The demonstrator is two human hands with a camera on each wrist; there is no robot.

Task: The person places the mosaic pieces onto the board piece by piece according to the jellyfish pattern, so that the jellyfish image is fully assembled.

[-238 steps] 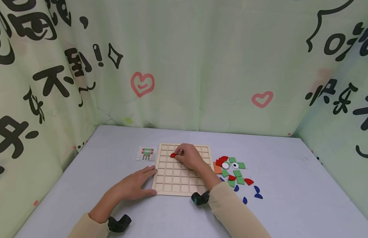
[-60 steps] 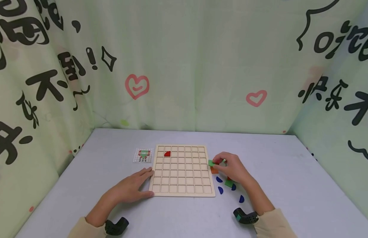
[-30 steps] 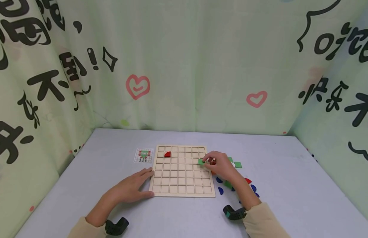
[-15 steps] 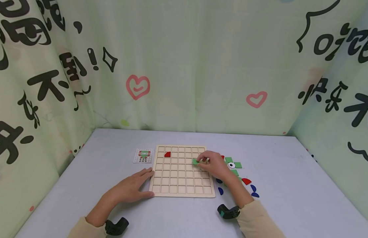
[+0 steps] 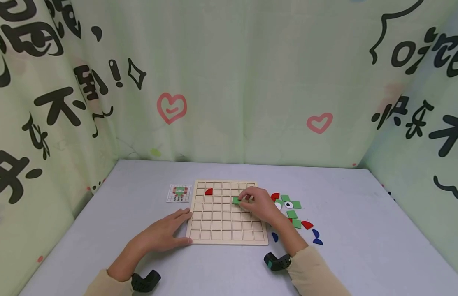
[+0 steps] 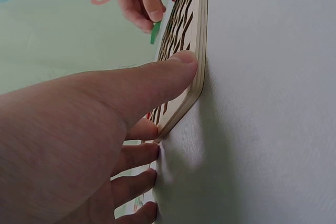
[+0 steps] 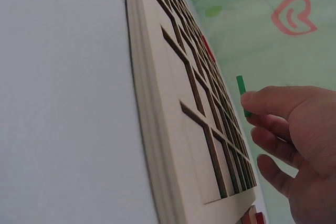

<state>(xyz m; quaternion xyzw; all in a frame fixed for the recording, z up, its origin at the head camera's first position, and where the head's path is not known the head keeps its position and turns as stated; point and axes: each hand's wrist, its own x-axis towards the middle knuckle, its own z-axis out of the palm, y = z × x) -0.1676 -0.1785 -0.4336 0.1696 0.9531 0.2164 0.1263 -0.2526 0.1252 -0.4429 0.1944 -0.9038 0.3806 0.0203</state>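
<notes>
A wooden grid board lies on the table, with one red quarter-circle tile in a cell of its upper left part. Between thumb and fingers, my right hand pinches a green square tile above the board's upper middle; the right wrist view shows this green tile raised off the grid. My left hand rests at the board's left edge, fingers extended. In the left wrist view the left thumb lies on the board's rim, and the other fingertips touch its side or the table beside it.
A small picture card with a gridded figure lies left of the board. To the right are loose green squares, red tiles, blue half-circles and a white eye disc. My right forearm covers some pieces.
Earlier the right hand was at the red tile, then among the loose pieces. Since then it has carried the green square tile leftward over the board. The left hand stays at the board's edge.
</notes>
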